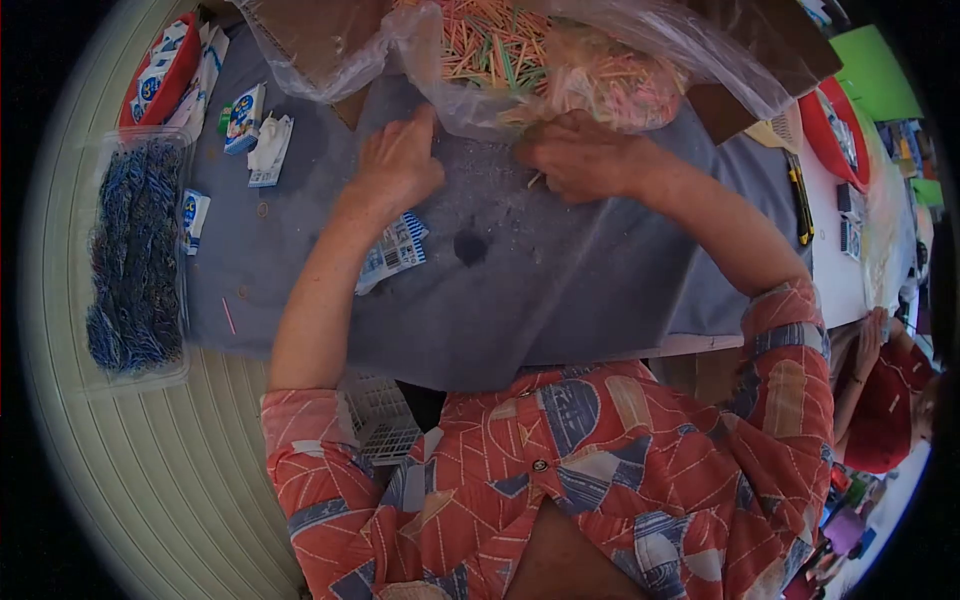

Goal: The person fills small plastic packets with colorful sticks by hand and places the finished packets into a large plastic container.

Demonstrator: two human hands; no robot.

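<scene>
My left hand (400, 165) is closed, its fingers curled, beside the edge of a clear plastic bag (400, 50); whatever it may hold is hidden. My right hand (580, 158) is closed at the front of the bag, fingers pinched together. The tip of a thin pale stick (535, 182) pokes out below its fingers. Inside the bag lies a heap of thin sticks (490, 45) in pink, orange, yellow and green. An opened cardboard box (325, 45) surrounds the bag. Next to my left forearm lies a blue and white printed packet (393, 255) on the dark grey cloth (500, 310).
On the left stands a clear tray (183, 300) of dark blue stringy pieces (135, 250). Small packets (245, 118) lie near it, with a red basin (130, 100) behind. Right: a yellow-black cutter (800, 200), another red basin (830, 140), and a person in red (885, 400).
</scene>
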